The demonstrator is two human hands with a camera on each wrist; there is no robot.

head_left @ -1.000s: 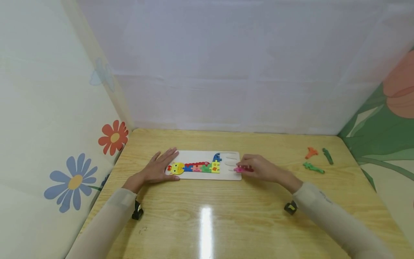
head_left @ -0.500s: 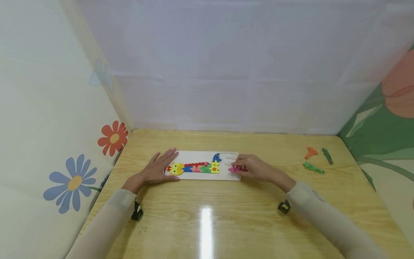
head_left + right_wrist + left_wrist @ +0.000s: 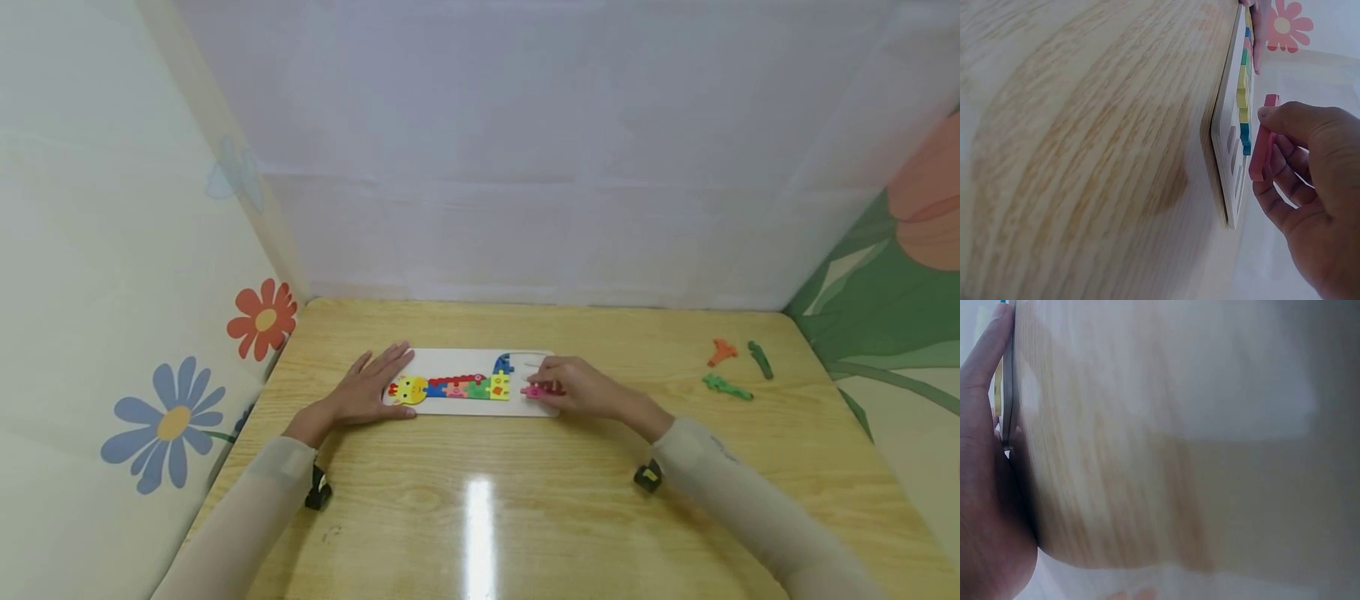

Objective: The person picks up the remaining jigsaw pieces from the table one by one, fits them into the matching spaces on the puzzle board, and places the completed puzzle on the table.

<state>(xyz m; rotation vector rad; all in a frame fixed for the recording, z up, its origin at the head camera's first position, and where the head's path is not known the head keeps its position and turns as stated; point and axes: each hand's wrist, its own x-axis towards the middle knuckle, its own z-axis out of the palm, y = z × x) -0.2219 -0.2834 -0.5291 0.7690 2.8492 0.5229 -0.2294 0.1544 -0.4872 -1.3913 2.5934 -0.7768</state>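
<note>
A white puzzle board (image 3: 457, 360) lies on the table with a giraffe picture of coloured pieces in it, the yellow head (image 3: 409, 390) at the left end. My left hand (image 3: 367, 390) rests on that end, fingers spread along the edge. Between thumb and fingers, my right hand (image 3: 585, 387) pinches a pink puzzle piece (image 3: 1264, 142). In the right wrist view the piece is held apart from the board, above its right end, where bare recesses show. A blue piece (image 3: 502, 365) and a yellow piece (image 3: 499, 386) sit nearest to it on the board.
Toward the table's right side lie an orange piece (image 3: 722, 352), a dark green piece (image 3: 761, 359) and a light green piece (image 3: 727, 387). A pale cloth wall (image 3: 480, 250) stands behind the table (image 3: 420, 517).
My right hand has moved left with the pink puzzle piece, from the board's right edge to over its right end. The left hand has stayed in place.
</note>
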